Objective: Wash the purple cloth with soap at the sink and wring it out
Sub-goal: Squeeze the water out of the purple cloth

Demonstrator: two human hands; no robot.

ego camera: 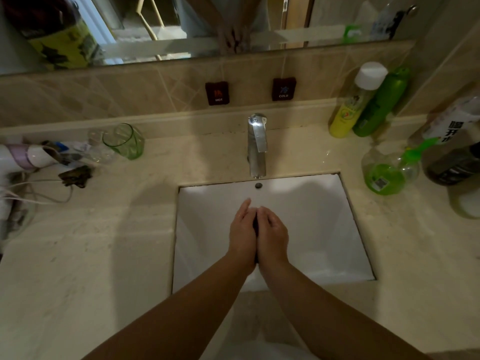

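Both hands meet over the middle of the white sink (pixel 324 229), palm against palm: the left hand (pixel 242 236) and the right hand (pixel 274 236) are pressed together with fingers pointing away from the person, and only a thin dark sliver of the purple cloth (pixel 255 226) shows in the seam between them. The cloth is squeezed small and almost wholly hidden, so whether it carries lather cannot be told.

This looks like the rubbing or squeezing stage. To do it well, the palms should slide against each other with the cloth bunched between them, kept low over the basin so drips land inside it, then the cloth should be turned so fresh folds get worked.

Just beyond the fingertips is the overflow hole, and past it the faucet (pixel 257 144) stands on the counter (pixel 104 255); no water is seen running from it. Nothing lies between hands and spout, so rinsing needs only a short reach forward.

To the far right of the right hand sits a green soap pump bottle (pixel 384 175), with darker and taller bottles crowded near it, easy to knock. To the far left of the left hand are a green cup (pixel 124 141), cords and small clutter, well apart. HOT and COLD labels hang on the tiles beyond.
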